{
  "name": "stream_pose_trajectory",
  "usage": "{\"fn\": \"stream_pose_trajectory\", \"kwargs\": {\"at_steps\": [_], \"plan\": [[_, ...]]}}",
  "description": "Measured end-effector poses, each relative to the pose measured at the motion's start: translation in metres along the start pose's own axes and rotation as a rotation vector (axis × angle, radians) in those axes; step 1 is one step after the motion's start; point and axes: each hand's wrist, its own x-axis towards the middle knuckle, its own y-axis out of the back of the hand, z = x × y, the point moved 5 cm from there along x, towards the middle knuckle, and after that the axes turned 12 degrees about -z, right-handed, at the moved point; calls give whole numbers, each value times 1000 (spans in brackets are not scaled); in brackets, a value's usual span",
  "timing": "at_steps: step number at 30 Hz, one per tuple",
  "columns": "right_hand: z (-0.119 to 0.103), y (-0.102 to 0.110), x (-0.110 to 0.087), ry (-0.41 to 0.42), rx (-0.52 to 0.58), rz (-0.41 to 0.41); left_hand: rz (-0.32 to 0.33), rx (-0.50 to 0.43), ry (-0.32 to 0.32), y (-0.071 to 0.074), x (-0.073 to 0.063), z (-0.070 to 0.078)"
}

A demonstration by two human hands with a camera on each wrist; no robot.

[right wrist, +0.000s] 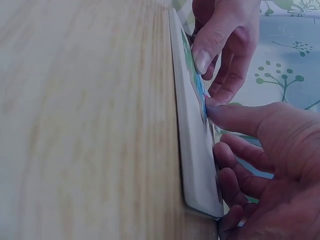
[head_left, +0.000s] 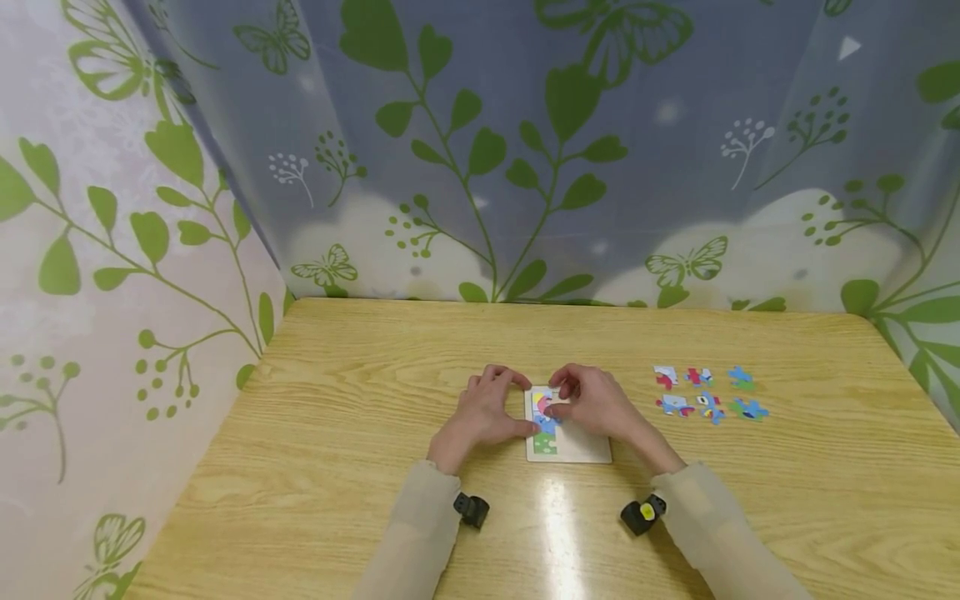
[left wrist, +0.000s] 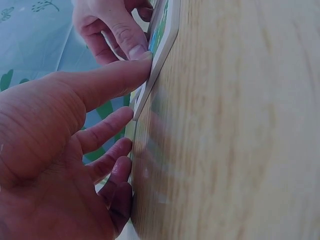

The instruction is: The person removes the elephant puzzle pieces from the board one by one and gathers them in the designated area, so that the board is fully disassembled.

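A small square puzzle board point(head_left: 585, 452) lies on the table, with picture pieces along its left side, among them a green piece point(head_left: 545, 444) at the bottom. My left hand point(head_left: 483, 414) is at the board's left side, its thumb on the edge and index finger by the upper corner. Over the upper part, my right hand point(head_left: 597, 404) holds thumb and index finger at a pink-and-yellow puzzle piece point(head_left: 540, 402). In the right wrist view the right thumb point(right wrist: 227, 114) touches a piece's edge while the other fingers curl. My right hand partly hides the board.
To the right of the board several loose puzzle pieces point(head_left: 706, 406) lie in two rows on the wooden table point(head_left: 337, 467). A leaf-patterned curtain point(head_left: 480, 208) hangs behind the table's far edge. Black wrist cameras point(head_left: 472, 510) sit at both sleeves.
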Motion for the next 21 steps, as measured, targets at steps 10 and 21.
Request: {"fn": "stream_pose_trajectory", "kwargs": {"at_steps": [10,21], "plan": [[2,0,0,29,24,3,-2,-3,1,0,0,1],[2,-2,-3,48,116,-1,0,1,11,1,1,1]]}}
